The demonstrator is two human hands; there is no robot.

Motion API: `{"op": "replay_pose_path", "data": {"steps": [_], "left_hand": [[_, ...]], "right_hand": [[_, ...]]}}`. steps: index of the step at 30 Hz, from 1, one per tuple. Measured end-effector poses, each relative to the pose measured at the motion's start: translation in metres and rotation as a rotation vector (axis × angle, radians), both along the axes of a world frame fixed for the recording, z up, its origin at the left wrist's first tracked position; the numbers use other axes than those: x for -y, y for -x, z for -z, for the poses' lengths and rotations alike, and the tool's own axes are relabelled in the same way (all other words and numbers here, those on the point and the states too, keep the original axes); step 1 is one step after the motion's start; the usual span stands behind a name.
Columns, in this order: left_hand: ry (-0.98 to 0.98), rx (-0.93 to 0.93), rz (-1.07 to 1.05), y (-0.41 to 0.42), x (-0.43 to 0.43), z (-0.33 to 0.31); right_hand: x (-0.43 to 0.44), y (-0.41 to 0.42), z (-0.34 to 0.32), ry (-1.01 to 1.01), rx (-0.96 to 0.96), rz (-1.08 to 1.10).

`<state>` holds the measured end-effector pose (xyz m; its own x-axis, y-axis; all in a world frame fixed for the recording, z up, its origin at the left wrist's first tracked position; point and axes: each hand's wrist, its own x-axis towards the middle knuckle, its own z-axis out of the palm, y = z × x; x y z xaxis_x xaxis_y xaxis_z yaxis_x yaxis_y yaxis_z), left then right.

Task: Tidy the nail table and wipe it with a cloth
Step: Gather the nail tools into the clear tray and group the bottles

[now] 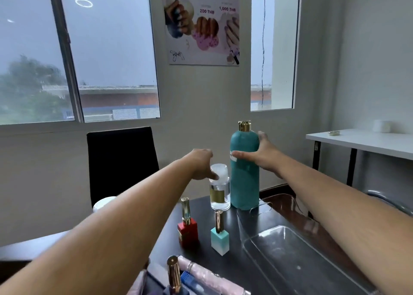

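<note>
Dark nail table [234, 270], far end: you are reaching for two bottles.
Your right hand [266, 158] is wrapping the tall teal bottle [244, 171] mid-body; probably heavy, smooth. Just left of it, your left hand [201, 165] is closing fingers over the clear bottle [220, 192] cap; light, possibly fragile.

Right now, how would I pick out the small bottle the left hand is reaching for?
Start at the tall teal bottle near the dark table's far edge. Just left of it stands the small clear bottle, under the left hand. Unlike the red and mint polish bottles nearer you, it is see-through with a gold label.
</note>
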<state>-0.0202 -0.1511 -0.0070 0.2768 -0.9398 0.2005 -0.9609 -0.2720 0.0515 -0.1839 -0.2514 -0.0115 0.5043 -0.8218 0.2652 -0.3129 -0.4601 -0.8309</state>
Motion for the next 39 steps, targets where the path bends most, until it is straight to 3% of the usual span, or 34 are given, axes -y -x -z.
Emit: {"op": "replay_pose_path", "data": {"steps": [4,7,12,17,24,39], "left_hand": [[0.010,-0.004,-0.040,-0.011,-0.050,-0.030],[0.024,-0.063,-0.050,-0.014,-0.092,-0.039],[-0.014,-0.127,-0.035,-0.008,-0.135,-0.021],[-0.004,-0.157,-0.013,0.000,-0.140,0.018],[0.203,-0.208,0.013,0.002,-0.127,0.041],[0.225,-0.137,0.156,0.033,-0.043,0.009]], "right_hand": [[-0.031,0.008,-0.013,0.337,0.064,0.194],[-0.064,0.012,-0.018,0.500,0.079,0.118],[-0.117,0.013,-0.004,0.447,-0.383,-0.273],[-0.136,0.007,0.015,0.493,-0.604,-0.333],[-0.130,-0.006,0.027,0.518,-0.616,-0.336],[-0.046,0.023,0.001,0.466,-0.583,-0.117]]}}
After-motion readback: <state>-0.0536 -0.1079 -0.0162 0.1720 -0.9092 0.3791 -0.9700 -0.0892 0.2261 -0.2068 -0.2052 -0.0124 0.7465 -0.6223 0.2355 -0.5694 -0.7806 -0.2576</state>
